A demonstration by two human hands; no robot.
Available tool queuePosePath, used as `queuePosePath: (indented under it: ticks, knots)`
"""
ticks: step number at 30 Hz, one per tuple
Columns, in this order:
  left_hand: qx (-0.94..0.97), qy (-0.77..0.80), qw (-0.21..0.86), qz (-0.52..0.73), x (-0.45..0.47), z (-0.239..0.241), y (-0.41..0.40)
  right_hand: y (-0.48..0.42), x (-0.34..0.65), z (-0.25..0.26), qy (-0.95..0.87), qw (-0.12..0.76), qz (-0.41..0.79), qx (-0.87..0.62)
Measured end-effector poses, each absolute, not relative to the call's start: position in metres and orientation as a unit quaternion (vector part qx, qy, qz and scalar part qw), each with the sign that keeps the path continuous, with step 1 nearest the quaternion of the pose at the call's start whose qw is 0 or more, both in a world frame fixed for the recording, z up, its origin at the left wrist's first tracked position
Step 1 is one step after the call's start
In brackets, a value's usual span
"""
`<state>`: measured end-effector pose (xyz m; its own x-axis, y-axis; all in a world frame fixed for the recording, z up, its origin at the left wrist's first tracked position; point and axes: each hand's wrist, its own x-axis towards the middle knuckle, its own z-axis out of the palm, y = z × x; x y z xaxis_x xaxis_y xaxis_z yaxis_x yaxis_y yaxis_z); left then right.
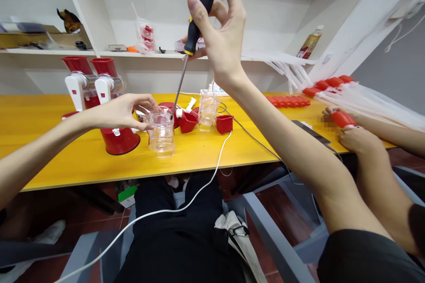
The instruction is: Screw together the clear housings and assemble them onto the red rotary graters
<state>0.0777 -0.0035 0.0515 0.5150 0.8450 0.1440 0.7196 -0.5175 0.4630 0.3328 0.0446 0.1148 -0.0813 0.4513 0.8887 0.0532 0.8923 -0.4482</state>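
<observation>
My right hand (222, 26) is raised above the yellow table (83, 159) and grips the black-and-yellow handle of a long screwdriver (195, 22). The shaft slants down and its tip reaches into the top of a clear plastic cup-shaped part (161, 135). My left hand (124, 110) comes in from the left and pinches the rim of that clear part, which stands on the table.
A red base (119, 140) sits beside the clear part, with two red-and-white grinder units (94, 82) behind. Another clear part (207, 112), small red pieces (224, 124) and a white cable (199, 185) lie nearby. At right another person's hands (355, 135) hold a red piece.
</observation>
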Motion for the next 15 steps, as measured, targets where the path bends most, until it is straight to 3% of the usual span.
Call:
queuePosePath:
  ticks: [6,15]
  knots:
    - [0.854,0.463,0.155,0.178,0.082,0.053,-0.006,0.055,0.331,0.114,-0.709,0.664,0.149,-0.183]
    - [0.876,0.465,-0.014,0.131,0.093,0.044,-0.014,0.057,0.335,0.111,-0.697,0.671,0.179,-0.178]
